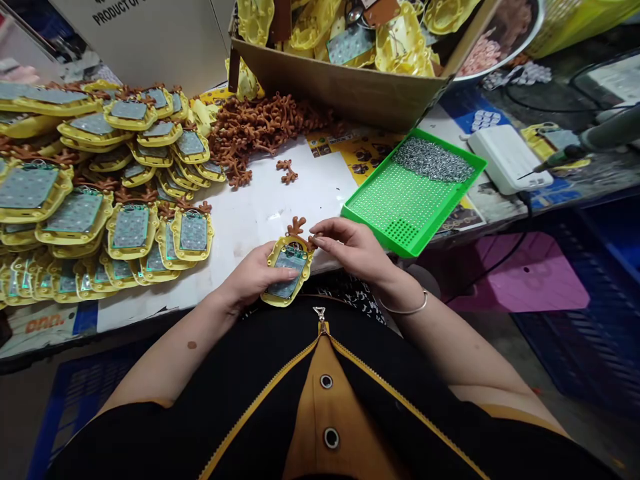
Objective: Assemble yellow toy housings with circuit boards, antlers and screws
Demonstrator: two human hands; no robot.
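My left hand [257,272] is wrapped round a yellow plastic toy shell [281,297], its thumb lying over the grey panel and green circuit board inside. At the shell's top edge sits a brown antler piece [296,227]. The thumb and forefinger of my right hand [353,248] pinch that brown piece at its right end. On the table just beyond lie a couple of loose brown antler pieces [287,171], in front of a large heap of brown antler pieces [270,123].
Stacked yellow shells with boards [130,230] fill the left side. A green tray [417,248] with small metal screws lies at the right. Behind stands a cardboard box [330,83] of yellow shells. An electric screwdriver [595,137] hangs over a white box [507,160] at far right.
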